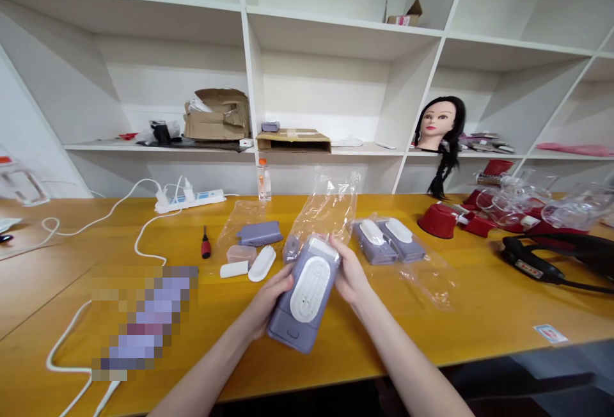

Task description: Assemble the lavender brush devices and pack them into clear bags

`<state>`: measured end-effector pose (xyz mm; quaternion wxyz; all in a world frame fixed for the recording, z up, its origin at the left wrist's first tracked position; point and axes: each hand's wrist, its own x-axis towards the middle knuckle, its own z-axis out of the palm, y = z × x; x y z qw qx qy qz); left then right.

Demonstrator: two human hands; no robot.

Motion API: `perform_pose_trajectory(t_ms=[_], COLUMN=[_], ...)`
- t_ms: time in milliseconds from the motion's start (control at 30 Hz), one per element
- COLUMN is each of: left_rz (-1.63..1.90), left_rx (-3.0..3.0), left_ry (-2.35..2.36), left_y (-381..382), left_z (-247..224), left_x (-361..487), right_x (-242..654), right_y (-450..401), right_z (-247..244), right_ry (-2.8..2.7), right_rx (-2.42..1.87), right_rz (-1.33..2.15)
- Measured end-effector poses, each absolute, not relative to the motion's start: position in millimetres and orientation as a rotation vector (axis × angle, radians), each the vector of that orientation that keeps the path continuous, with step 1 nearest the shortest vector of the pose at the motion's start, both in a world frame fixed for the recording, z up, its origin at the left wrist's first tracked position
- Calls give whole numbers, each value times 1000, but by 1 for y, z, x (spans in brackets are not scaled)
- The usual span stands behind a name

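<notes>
Left hand (266, 302) and right hand (348, 270) clasping a lilac-grey plastic case with a white oval panel (307, 292) between them, held over an amber wooden surface (460, 321); crumpled clear plastic bag (326, 206) just ahead; open bare room rightward and toward the near edge.

A mosaic blur covers something long on the worktop (384, 334) at near left, so I can't make out what it is, and the white cable (50, 356) disappears beneath it. The left hand (266, 302) and right hand (350, 270) cover the sides of the lilac plastic device (292, 314), so I can't see those edges. At the right, my view cuts off the black corded appliance (566, 247) and the clear plastic bags (575, 209). The printed label (528, 268) on that appliance and the card (549, 334) at near right are too small for me to read.
</notes>
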<state>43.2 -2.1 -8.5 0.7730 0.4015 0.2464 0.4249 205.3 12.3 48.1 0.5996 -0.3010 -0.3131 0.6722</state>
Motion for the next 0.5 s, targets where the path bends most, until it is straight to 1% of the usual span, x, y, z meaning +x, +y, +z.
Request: perform_pose_trajectory(t_ms=[200,267,400,500], left_rz=[949,1021,1198,1179], left_rx=[983,1021,1011,949], left_ry=[682,718,846,878], left_y=[-5,-6,-3,-1], left_z=[-12,-12,-11,-10], left_x=[49,53,58,56], right_x=[202,199,190,185], right_y=[3,-1,-6,-5], right_z=[41,37,27,23], right_ry=[-640,-647,-668,-695], right_rx=[-726,-758,-799,-795], right_rz=[1409,1367,1391,1449])
